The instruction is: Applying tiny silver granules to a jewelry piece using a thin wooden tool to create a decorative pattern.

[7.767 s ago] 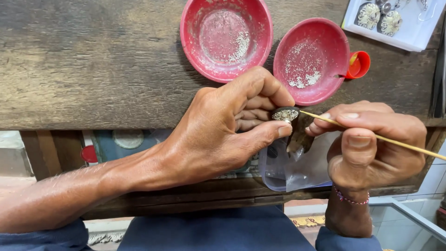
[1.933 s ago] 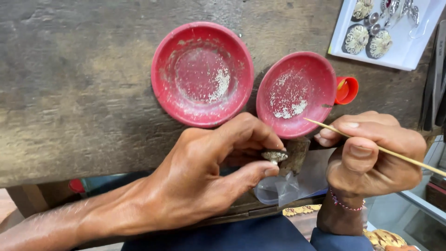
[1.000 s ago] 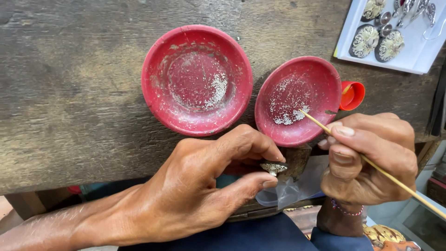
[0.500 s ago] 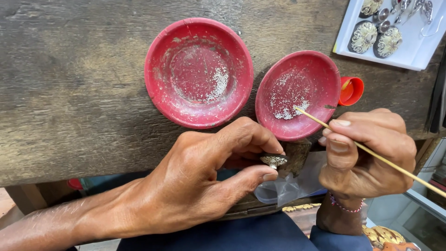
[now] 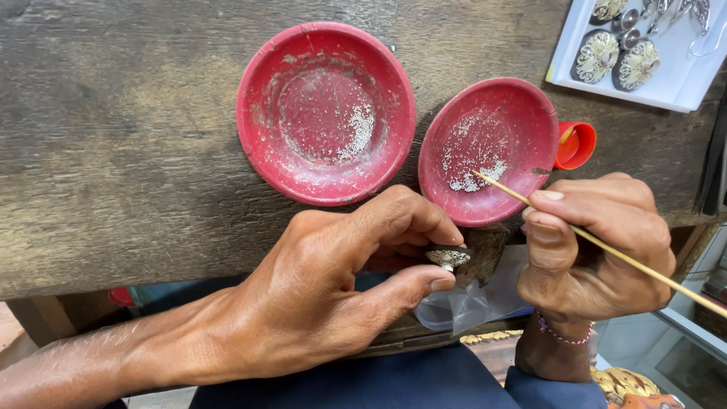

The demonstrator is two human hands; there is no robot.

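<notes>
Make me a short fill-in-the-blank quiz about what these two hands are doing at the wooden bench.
1. The left hand pinches a small silvery ornament between thumb and ____.
2. The right hand holds a thin wooden ____.
3. Its tip rests in the ____ of the two red dishes.
4. The white tray lies at the bench's far ____ corner.

Missing words: forefinger; stick; smaller; right

Your left hand (image 5: 318, 295) hides most of small silver piece (image 5: 447, 257). Stick (image 5: 606, 250) runs off right edge. White tray (image 5: 644, 53) cropped at top.
</notes>
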